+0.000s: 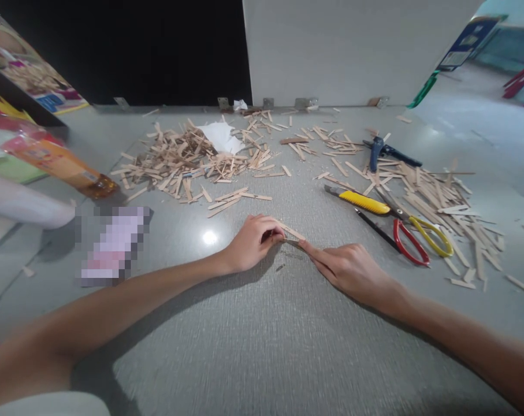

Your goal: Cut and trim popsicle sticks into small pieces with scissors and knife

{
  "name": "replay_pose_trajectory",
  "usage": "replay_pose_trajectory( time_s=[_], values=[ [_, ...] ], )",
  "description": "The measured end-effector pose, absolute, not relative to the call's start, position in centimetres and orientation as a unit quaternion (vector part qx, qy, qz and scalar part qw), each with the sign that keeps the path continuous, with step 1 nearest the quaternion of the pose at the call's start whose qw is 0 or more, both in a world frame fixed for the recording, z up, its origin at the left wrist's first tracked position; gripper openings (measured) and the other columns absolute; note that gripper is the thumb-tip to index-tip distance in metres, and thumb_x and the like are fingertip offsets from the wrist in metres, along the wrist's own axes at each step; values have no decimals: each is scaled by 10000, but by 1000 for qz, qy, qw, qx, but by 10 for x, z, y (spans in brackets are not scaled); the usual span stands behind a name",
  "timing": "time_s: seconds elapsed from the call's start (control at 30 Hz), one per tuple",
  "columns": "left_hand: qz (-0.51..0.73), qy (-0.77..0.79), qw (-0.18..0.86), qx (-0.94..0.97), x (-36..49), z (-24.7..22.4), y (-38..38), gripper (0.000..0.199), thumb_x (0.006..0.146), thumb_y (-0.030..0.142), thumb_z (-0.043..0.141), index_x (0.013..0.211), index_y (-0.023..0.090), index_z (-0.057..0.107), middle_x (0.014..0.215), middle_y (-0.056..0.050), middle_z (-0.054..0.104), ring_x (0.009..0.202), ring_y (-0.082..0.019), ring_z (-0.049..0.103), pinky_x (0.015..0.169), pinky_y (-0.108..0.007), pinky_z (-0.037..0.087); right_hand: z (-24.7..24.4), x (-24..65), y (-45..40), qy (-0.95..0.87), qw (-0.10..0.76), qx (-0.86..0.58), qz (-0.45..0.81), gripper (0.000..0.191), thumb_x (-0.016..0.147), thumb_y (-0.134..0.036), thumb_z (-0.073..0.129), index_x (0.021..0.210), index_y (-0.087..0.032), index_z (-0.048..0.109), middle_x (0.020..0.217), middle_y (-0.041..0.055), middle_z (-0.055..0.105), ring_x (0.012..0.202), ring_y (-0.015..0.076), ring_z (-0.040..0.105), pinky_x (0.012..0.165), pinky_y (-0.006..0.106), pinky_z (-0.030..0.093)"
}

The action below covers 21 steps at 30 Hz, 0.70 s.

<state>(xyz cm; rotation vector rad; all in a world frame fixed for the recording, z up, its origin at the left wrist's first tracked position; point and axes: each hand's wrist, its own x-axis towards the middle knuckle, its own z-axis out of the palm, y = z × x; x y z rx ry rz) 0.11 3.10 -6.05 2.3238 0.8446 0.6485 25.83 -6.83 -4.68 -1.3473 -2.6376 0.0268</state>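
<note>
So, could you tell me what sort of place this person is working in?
Probably a home or hobby craft table: heaps of wooden sticks across the grey tabletop, a yellow utility knife and scissors close by, and both hands holding one stick.

stick piles (pixel 188 159) | yellow knife (pixel 363 201) | scissors (pixel 417 234) | blue tool (pixel 385 151) | white paper (pixel 222 137) | orange packet (pixel 60 164)

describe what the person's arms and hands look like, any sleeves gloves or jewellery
Both arms are bare from the lower edge of the picture to the fingers: no sleeves show on either forearm. The left hand and right hand wear no gloves, and no rings, watch or bracelets are visible. Nails look short and unpainted, though they are small in this view.
</note>
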Motion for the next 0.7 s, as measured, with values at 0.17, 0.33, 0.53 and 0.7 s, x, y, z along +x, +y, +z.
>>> replay_pose_trajectory(
  time_s=[0.17,0.33,0.53,0.7],
  values=[
    [231,328,291,869,1,-59,28,221,1078,264,645,891,198,742,856,-33,739,852,-219,642,892,-380,469,-45,259,-67,-889,92,-448,23,500,1135,-174,372,1517,-119,689,623,20,729,483,135,516,536,319,255],
    [251,334,287,862,1,-59,28,198,1062,202,633,894,205,739,890,-43,737,920,-236,639,907,-384,490,-46,259,-68,-895,104,-433,27,476,1134,-183,402,1492,-133,713,609,10,724,473,132,528,529,315,270],
    [290,322,312,846,1,-56,28,201,1079,253,601,934,199,731,851,-39,719,841,-211,639,826,-335,517,-53,256,-73,-831,259,-489,59,444,1132,-258,449,1437,-126,744,722,25,798,502,120,596,562,254,424],
    [302,282,345,843,1,-54,25,224,1098,296,564,1003,186,734,844,-39,739,715,-164,630,685,-270,494,-43,249,-71,-744,328,-563,147,330,1046,-379,591,1033,-147,825,617,-14,638,487,121,490,526,253,407]
  ],
)
